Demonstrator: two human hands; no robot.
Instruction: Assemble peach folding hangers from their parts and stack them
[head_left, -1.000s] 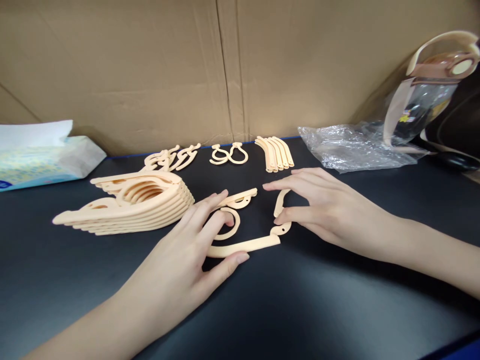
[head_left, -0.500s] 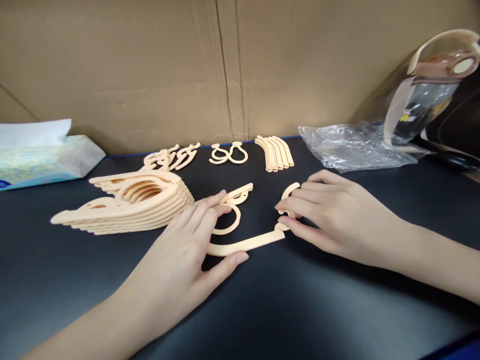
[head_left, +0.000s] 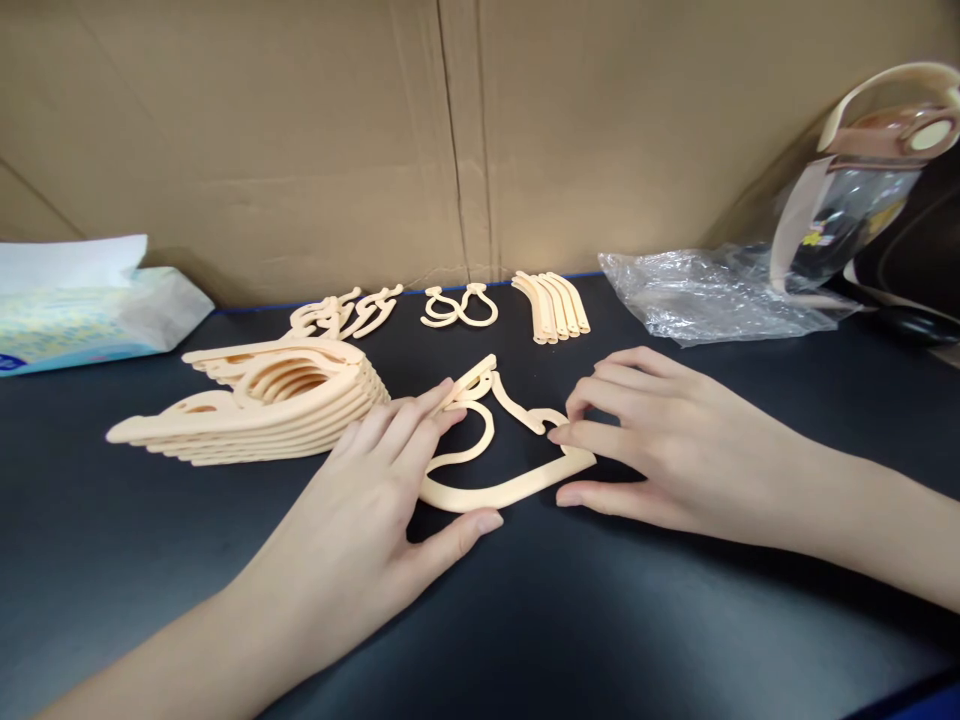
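Note:
Flat on the dark table in front of me lies a cream plastic folding clothes hanger [head_left: 510, 493]. My left hand [head_left: 382, 490] covers its left side, fingers bent over the far part and thumb stretched along the near edge, holding it down. At the hanger's right end, my right hand [head_left: 637, 440] has its index fingertip against a curved part, with the thumb apart from it and the fingers spread. A slim arm piece [head_left: 517, 405] slants up and left from there. Left of my left hand stands a stack of cream hangers [head_left: 330, 400].
Behind are loose cream hooks [head_left: 367, 312], two more hooks [head_left: 461, 308] and a row of curved arm pieces [head_left: 551, 308]. A tissue pack [head_left: 97, 310] lies left. At right are a clear plastic bag [head_left: 690, 295] and a drink bottle [head_left: 855, 200]. Cardboard [head_left: 300, 130] walls the back.
The arm piece at the hanger's right end has swung inward to the left. My right hand's thumb and fingers have parted. My left hand has stayed on the hanger.

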